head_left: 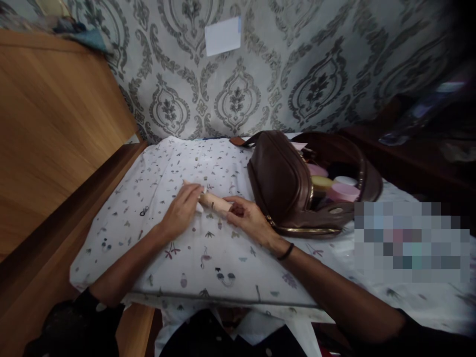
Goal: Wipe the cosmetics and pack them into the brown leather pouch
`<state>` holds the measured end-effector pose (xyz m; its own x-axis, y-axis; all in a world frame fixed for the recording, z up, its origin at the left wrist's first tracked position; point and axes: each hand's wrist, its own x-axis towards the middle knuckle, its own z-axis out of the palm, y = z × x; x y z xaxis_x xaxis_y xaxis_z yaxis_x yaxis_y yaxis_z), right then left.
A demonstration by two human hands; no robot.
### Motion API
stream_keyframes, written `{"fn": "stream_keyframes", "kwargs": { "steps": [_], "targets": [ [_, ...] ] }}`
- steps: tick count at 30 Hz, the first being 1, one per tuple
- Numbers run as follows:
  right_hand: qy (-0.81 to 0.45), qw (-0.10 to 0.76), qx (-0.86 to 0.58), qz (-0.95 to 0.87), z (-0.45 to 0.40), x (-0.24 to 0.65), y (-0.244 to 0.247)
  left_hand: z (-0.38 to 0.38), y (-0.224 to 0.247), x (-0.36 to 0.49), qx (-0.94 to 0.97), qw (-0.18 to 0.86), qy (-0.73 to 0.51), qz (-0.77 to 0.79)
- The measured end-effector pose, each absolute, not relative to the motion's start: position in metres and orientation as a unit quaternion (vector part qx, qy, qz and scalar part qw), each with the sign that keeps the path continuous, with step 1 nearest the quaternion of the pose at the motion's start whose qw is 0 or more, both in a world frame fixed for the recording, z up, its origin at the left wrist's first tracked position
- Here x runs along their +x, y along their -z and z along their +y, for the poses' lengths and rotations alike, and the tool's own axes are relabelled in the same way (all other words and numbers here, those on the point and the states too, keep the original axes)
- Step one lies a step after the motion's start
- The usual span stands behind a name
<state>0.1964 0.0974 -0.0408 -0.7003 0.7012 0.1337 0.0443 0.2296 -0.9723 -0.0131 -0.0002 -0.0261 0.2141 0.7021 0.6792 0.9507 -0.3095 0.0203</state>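
Note:
A small beige tube-like item [214, 203] lies slantwise between my two hands, low over the patterned white cloth [223, 263]. Its right end is gripped by my right hand [250, 218], with thumb and fingers curled round it. My left hand [182, 206] is closed at the other end, with a bit of white material showing by its fingertips; what exactly its fingers hold is hidden. Just right of my right hand sits a brown leather bag [278, 178], unzipped, with pink, yellow and white lidded containers inside.
A wooden panel [59, 109] rises at the left. Patterned wallpaper [238, 94] with a white card [223, 36] stands behind the cloth. A clear plastic bottle [420, 114] lies at the upper right. A blurred-out patch covers the right side of the cloth.

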Motion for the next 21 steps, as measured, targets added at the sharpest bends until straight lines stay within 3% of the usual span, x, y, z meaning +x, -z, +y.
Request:
{"fn": "stream_keyframes", "kwargs": {
  "steps": [6,16,21],
  "targets": [
    [-0.566,0.292,-0.240,-0.733,0.096,0.196,0.037,-0.010,0.030,0.028,-0.824,0.217,0.266,-0.452],
    [-0.561,0.269,-0.248,-0.743,0.096,0.199,0.035,0.006,0.043,-0.048,-0.711,0.175,0.307,-0.608],
    [-0.573,0.276,-0.257,-0.727,0.099,0.197,0.039,0.002,0.041,-0.043,-0.710,0.179,0.308,-0.608]
  ]
}}
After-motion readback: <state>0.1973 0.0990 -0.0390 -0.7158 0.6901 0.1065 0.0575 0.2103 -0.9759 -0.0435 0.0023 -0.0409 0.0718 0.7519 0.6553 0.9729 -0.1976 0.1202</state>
